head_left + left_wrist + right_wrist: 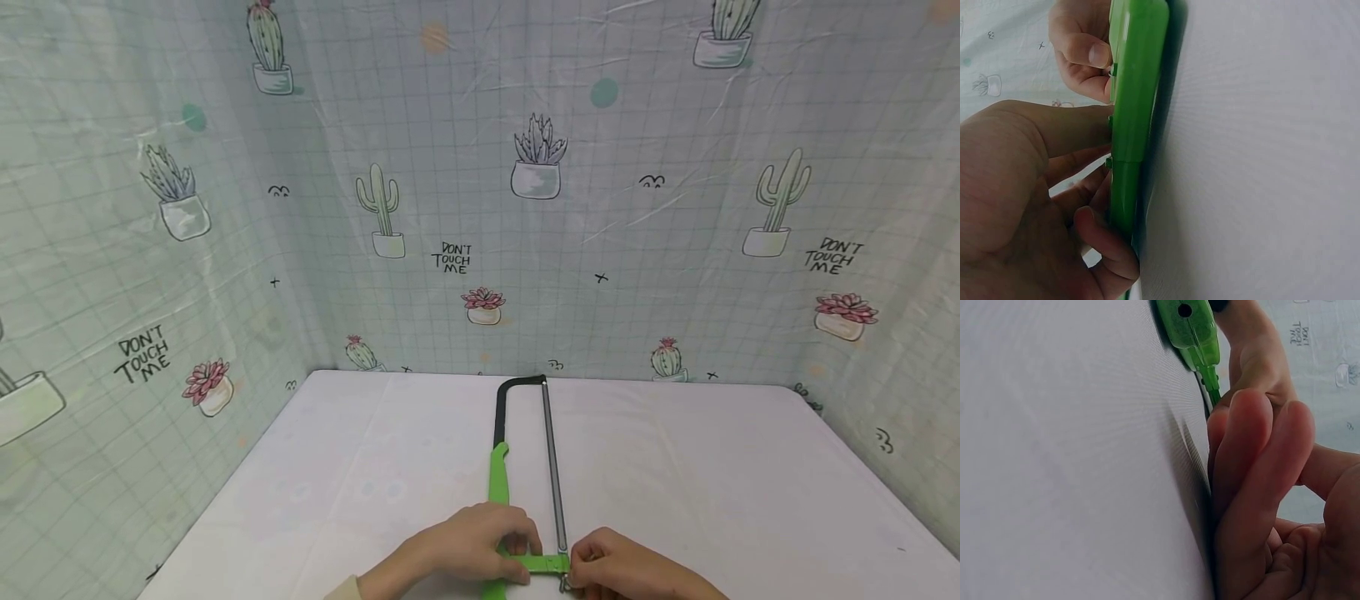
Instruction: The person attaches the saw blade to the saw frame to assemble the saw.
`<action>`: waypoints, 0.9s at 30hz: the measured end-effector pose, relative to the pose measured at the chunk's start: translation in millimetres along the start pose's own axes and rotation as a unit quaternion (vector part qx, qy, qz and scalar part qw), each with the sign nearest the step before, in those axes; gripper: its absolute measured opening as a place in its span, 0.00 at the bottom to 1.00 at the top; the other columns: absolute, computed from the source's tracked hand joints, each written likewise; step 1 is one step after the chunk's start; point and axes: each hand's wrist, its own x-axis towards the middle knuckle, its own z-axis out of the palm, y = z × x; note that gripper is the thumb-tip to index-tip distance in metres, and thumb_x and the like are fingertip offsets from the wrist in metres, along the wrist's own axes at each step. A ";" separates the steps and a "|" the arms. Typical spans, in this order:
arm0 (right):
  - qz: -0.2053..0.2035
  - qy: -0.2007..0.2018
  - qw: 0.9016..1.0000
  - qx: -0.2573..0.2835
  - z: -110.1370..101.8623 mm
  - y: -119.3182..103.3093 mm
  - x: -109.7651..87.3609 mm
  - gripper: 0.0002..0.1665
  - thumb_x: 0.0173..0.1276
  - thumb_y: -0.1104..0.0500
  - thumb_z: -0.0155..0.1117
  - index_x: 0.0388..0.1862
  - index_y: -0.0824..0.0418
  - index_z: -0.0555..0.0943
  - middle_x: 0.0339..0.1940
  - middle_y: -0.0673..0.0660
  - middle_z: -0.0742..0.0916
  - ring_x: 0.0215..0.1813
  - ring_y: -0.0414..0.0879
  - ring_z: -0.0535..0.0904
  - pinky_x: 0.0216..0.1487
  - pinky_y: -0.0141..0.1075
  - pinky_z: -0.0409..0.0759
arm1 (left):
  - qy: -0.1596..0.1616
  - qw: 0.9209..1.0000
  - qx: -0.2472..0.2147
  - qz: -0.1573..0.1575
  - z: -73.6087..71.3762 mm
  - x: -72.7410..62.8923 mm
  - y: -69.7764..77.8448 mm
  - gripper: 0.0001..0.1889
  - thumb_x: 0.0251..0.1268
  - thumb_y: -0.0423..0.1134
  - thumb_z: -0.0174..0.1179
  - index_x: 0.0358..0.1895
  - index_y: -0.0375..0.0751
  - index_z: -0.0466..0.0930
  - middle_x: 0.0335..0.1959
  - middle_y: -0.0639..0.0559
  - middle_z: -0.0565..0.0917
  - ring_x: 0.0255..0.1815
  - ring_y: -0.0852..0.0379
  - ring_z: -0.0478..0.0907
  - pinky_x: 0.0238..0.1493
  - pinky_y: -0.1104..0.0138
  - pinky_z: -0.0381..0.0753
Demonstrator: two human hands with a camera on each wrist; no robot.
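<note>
A hacksaw with a green handle [498, 479] and a black bow [500, 417] lies on the white table, its far end pointing away from me. The grey blade [554, 475] runs along its right side. My left hand [480, 537] grips the green frame near the handle, thumb on the near side; in the left wrist view its fingers curl about the green part [1135, 112]. At the blade's near end my right hand [626, 567] pinches a small metal wing nut [565, 584], partly covered by the fingers. Curled fingers [1250, 434] hide that grip in the right wrist view.
The white tabletop [712, 475] stretches to both sides of the saw. A curtain printed with cacti [536, 179] hangs behind the table and along its left and right sides.
</note>
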 end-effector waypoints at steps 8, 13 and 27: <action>0.004 -0.009 1.000 0.005 -1.7 0.5 0.7 0.23 0.68 0.61 0.56 0.36 0.87 0.74 0.19 0.45 0.78 0.20 0.33 0.69 0.22 0.25 0.66 | -0.003 1.000 0.000 0.001 -1.7 -1.0 0.9 0.11 0.64 0.47 0.71 0.48 0.57 0.86 0.35 0.71 0.81 0.36 0.78 0.74 0.39 0.78 0.75; 0.007 -0.006 1.000 0.006 -1.4 1.8 0.7 0.24 0.67 0.61 0.56 0.36 0.88 0.74 0.19 0.46 0.78 0.20 0.33 0.69 0.22 0.25 0.66 | -0.007 1.000 0.002 0.011 -2.9 -0.9 1.3 0.11 0.65 0.47 0.71 0.48 0.56 0.86 0.36 0.71 0.81 0.36 0.78 0.74 0.40 0.78 0.75; 0.038 0.011 0.999 0.008 1.5 -2.7 1.6 0.11 0.68 0.60 0.58 0.26 0.59 0.80 0.17 0.44 0.78 0.19 0.34 0.67 0.21 0.26 0.64 | -0.007 1.000 0.007 0.004 -2.2 -1.8 0.1 0.11 0.64 0.47 0.71 0.48 0.57 0.86 0.35 0.71 0.81 0.36 0.78 0.74 0.39 0.78 0.75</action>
